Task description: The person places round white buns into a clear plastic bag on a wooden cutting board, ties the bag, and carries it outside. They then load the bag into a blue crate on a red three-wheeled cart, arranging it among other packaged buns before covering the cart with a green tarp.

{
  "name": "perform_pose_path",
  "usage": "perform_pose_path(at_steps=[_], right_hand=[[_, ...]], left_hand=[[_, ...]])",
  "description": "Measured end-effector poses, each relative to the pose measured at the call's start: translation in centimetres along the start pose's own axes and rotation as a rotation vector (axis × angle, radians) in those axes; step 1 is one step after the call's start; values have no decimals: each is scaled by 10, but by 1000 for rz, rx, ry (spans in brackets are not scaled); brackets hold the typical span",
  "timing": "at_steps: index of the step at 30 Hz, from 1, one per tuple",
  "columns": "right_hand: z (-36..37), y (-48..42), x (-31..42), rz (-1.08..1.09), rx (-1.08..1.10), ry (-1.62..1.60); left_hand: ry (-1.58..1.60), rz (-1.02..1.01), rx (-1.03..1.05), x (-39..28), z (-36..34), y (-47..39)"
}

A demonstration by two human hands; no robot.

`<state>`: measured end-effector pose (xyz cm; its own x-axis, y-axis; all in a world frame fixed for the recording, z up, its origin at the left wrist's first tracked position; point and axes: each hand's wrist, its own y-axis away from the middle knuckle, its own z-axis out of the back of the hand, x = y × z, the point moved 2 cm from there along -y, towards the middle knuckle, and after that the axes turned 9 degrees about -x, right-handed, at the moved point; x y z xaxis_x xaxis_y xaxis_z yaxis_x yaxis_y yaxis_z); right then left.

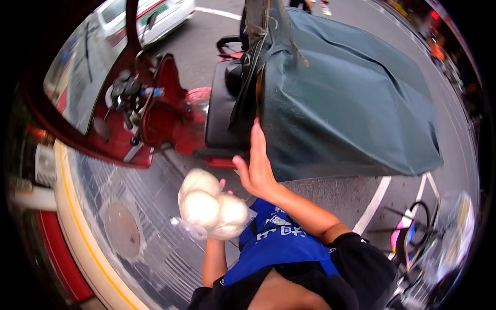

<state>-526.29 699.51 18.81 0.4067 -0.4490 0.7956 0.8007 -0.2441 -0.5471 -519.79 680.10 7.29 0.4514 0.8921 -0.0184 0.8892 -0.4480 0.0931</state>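
A clear plastic bag of round, pale items [211,209], which look like steamed buns, rests on my left hand [224,185]. The bag hides most of that hand; only some fingertips show past its upper right side. My right hand [257,166] is raised, fingers extended and thumb apart, with nothing in it. Its fingertips are beside the front edge of a dark green tarpaulin cover [348,108], and whether they touch it I cannot tell. The cover lies over the rear of a red three-wheeled vehicle [182,128]. I wear a blue apron [279,244].
The vehicle's black seat [223,108] and handlebars [126,91] are left of the cover. A white car [155,15] stands beyond. A round manhole cover [122,230] lies in the paving, lower left. Parked at the lower right is a two-wheeler [426,236] with clear plastic over it.
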Motion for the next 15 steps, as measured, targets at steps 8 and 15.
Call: perform_pose_path(at_steps=[8, 15], right_hand=[[-59, -59, -56, -525, -421, -421], [-16, -163, 124, 174, -73, -826]], left_hand=[[-192, -26, -100, -84, -19, 2], [-201, -64, -102, -124, -21, 8]])
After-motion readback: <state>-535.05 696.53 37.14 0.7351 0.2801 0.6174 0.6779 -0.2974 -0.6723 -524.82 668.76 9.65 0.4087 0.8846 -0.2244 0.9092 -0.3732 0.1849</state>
